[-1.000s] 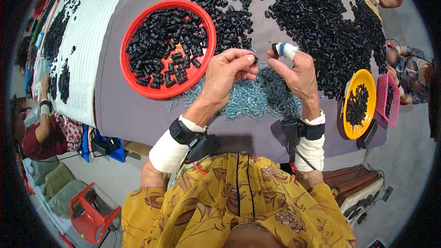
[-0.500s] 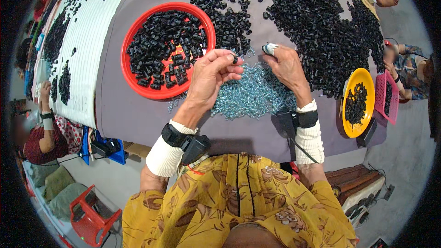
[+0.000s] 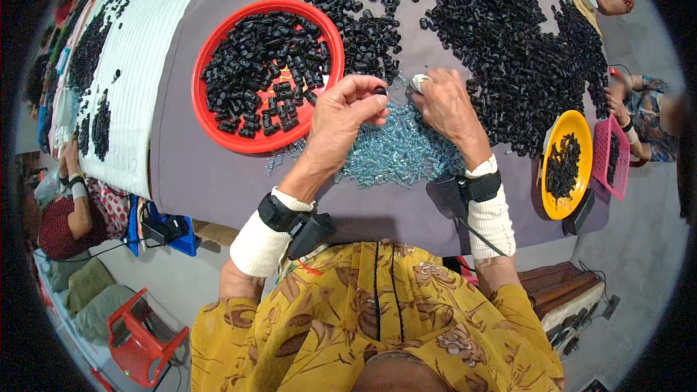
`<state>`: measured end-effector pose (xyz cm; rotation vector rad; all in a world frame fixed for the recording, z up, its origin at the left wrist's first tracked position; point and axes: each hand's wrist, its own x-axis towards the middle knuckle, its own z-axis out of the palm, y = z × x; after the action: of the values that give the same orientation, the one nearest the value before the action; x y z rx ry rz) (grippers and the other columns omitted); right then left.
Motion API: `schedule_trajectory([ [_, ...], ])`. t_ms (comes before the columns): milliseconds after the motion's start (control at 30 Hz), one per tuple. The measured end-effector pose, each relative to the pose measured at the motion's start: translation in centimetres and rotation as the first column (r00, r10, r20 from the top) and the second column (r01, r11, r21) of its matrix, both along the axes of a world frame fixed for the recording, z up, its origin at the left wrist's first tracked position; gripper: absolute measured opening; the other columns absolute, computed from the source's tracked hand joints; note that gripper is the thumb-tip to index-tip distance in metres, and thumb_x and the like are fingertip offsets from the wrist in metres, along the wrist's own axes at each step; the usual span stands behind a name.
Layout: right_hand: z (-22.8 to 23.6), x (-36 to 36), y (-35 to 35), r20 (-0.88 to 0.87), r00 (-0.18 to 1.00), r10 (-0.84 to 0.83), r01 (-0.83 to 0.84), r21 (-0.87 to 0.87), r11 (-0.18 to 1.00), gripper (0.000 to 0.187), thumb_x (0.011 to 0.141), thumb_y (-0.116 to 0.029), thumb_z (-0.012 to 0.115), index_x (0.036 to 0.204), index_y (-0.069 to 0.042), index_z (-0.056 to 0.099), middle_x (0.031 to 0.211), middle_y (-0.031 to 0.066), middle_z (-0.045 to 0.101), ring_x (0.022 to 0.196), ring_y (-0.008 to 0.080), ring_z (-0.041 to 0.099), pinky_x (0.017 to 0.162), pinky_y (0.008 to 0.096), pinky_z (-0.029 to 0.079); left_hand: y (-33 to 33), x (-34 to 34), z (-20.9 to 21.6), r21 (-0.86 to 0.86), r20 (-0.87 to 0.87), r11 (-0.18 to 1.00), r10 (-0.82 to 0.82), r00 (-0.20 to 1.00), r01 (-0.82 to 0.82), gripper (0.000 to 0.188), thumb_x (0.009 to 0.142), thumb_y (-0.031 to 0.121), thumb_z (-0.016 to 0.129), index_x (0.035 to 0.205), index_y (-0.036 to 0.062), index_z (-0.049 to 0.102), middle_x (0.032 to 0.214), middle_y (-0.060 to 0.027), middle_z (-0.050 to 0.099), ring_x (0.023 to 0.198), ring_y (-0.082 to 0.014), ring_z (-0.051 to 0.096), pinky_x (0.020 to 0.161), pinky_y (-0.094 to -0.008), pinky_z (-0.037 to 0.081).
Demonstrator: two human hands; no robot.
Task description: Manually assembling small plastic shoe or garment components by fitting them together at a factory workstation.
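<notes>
Between the thumb and fingertips of my left hand (image 3: 335,125) is a small black plastic cap (image 3: 380,91). My right hand (image 3: 451,112) is close by on the right, its fingers curled in; a whitish finger cover (image 3: 419,83) wraps one digit. Whatever its fingertips pinch is hidden. Under and between both hands spreads a pile of small clear bluish pieces (image 3: 396,156). To the left, a round red tray (image 3: 207,120) carries many black cylindrical pieces, some standing in rows. A large heap of loose black pieces (image 3: 501,51) covers the table beyond my right hand.
A yellow tray (image 3: 549,199) of thin black parts and a pink basket (image 3: 602,141) sit at the right table edge. People (image 3: 72,221) work at left and right. A red plastic chair (image 3: 141,341) stands lower left. Wrist devices (image 3: 308,236) strap my forearms.
My left hand has turned slightly, keeping the black cap at its fingertips. My right hand has shifted a little left, its fingers curling differently. The red tray sits slightly differently in view.
</notes>
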<state>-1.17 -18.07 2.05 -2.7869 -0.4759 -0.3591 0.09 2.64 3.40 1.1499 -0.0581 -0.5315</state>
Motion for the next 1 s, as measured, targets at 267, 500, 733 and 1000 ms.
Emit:
schedule_trajectory([
  [267,1.7,-0.9,-0.1,-0.123,0.991,-0.049,0.082,0.28,0.956,0.014,0.075,-0.011,0.065,0.078,0.0,0.057,0.073,0.0158,0.056,0.074,0.034,0.054,0.071,0.0416,0.041,-0.3,-0.3,0.0,0.211,0.253,0.977,-0.041,0.966,-0.014,0.02,0.084,0.007,0.066,0.103,0.0008,0.062,0.085,-0.0012,0.064,0.073,-0.0066,0.059,0.068,-0.0206,0.048],
  [500,4.8,-1.7,1.4,-0.058,0.995,0.075,-0.04,0.464,0.885,0.015,0.075,-0.013,0.065,0.08,0.0,0.059,0.073,0.0165,0.058,0.073,0.0357,0.053,0.071,0.0417,0.043,-0.7,-0.7,0.4,0.239,0.296,0.971,-0.072,0.953,-0.001,0.02,0.084,0.004,0.065,0.103,0.0009,0.062,0.088,0.0021,0.062,0.078,-0.0037,0.056,0.069,-0.0194,0.046],
  [733,4.7,-1.7,1.7,-0.035,0.991,0.131,-0.106,0.401,0.91,0.016,0.075,-0.013,0.065,0.077,0.0,0.056,0.071,0.0161,0.056,0.071,0.0365,0.052,0.069,0.0433,0.042,-0.7,-0.8,0.2,0.325,0.407,0.944,-0.082,0.91,-0.06,0.019,0.081,0.003,0.064,0.099,-0.0009,0.063,0.091,-0.0056,0.061,0.08,-0.0118,0.06,0.07,-0.0244,0.049],
  [1000,5.5,-1.5,1.6,-0.101,0.979,0.175,-0.141,0.284,0.949,0.018,0.077,-0.014,0.063,0.072,0.0,0.054,0.071,0.0167,0.057,0.07,0.0363,0.053,0.069,0.0428,0.041,-0.6,-0.7,0.6,0.424,0.627,0.893,-0.171,0.76,-0.149,0.02,0.077,0.002,0.065,0.098,0.0016,0.067,0.09,-0.0096,0.063,0.079,-0.0179,0.062,0.068,-0.0273,0.05],
])
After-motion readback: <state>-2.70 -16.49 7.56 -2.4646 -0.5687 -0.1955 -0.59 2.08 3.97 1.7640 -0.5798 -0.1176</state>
